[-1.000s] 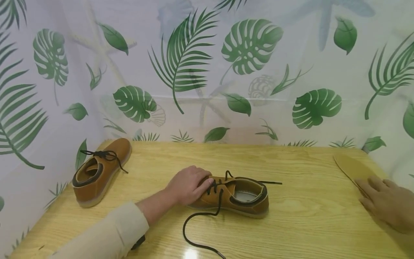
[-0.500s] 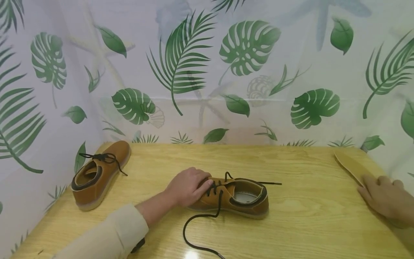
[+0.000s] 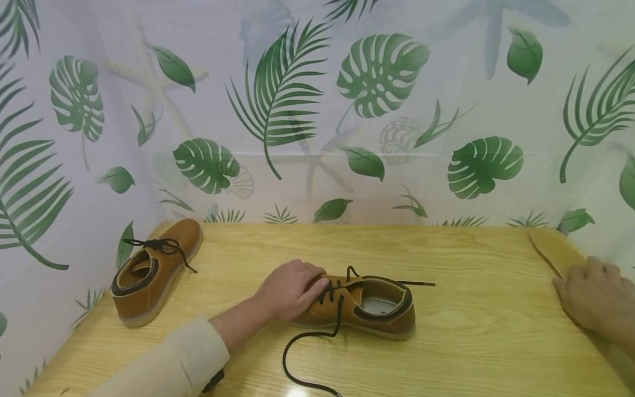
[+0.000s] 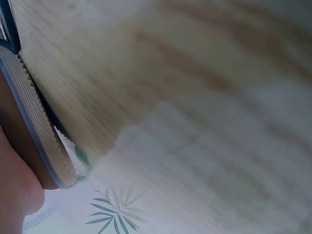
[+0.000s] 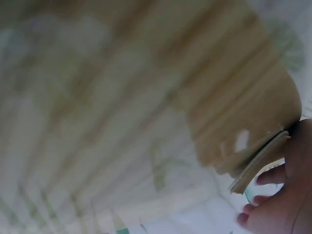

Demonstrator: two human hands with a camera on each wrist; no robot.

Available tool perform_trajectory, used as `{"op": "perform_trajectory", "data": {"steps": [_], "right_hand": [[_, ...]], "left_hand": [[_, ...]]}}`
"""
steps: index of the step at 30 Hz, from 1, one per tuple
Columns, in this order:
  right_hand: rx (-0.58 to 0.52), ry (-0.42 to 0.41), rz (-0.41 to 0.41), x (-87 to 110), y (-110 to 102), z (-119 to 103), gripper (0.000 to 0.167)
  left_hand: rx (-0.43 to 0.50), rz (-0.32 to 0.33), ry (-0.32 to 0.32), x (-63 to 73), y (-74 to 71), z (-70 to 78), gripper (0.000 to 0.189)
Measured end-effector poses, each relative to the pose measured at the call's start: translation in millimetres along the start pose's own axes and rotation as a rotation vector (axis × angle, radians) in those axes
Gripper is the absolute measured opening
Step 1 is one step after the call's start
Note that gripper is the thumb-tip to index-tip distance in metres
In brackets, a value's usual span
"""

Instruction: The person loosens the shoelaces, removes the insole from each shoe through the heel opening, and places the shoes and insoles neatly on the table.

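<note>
A brown shoe [image 3: 369, 309] with loose black laces lies in the middle of the table, its toe pointing left and its opening to the right. My left hand [image 3: 292, 292] grips the toe, with the thumb near the laces. The ribbed edge of its sole [image 4: 41, 117] shows beside that hand in the left wrist view. At the table's right edge my right hand [image 3: 595, 298] holds a flat tan insole [image 3: 554, 249] by its near end. In the right wrist view the insole [image 5: 263, 163] is seen nearly edge-on, slightly raised from the table, between thumb and fingers.
A second brown shoe [image 3: 161, 275], its black lace tied in a bow, stands at the table's left edge. One loose lace [image 3: 286, 358] curls toward the front edge. A leaf-patterned cloth [image 3: 307, 110] hangs behind and along the sides of the wooden table [image 3: 476, 331].
My right hand has closed round the insole's near end and shifted it slightly to the right. The left hand stays on the shoe's toe.
</note>
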State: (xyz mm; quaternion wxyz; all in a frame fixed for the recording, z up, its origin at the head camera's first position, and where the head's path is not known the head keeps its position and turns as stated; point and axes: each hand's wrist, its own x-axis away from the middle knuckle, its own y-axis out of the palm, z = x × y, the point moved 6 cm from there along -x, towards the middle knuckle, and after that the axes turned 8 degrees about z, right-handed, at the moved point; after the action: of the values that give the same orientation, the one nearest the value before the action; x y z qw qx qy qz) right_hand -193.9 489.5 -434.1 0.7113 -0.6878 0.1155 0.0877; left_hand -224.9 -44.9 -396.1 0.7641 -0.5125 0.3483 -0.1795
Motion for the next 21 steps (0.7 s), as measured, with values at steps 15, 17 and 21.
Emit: {"op": "perform_trajectory", "data": {"steps": [15,17,21], "right_hand": [[-0.392,-0.082,-0.078,-4.4,10.9,-8.5,0.053],[-0.392,-0.065,-0.072,-2.8,11.8,-8.7,0.054],[-0.367,-0.087,-0.024,1.1,16.4,-12.5,0.051]], "left_hand": [[0.028,0.021,0.020,6.7,2.0,0.3,0.044],[0.026,0.023,0.028,4.9,1.0,1.1,0.045],[0.022,0.008,0.031,3.2,0.0,0.9,0.045]]}}
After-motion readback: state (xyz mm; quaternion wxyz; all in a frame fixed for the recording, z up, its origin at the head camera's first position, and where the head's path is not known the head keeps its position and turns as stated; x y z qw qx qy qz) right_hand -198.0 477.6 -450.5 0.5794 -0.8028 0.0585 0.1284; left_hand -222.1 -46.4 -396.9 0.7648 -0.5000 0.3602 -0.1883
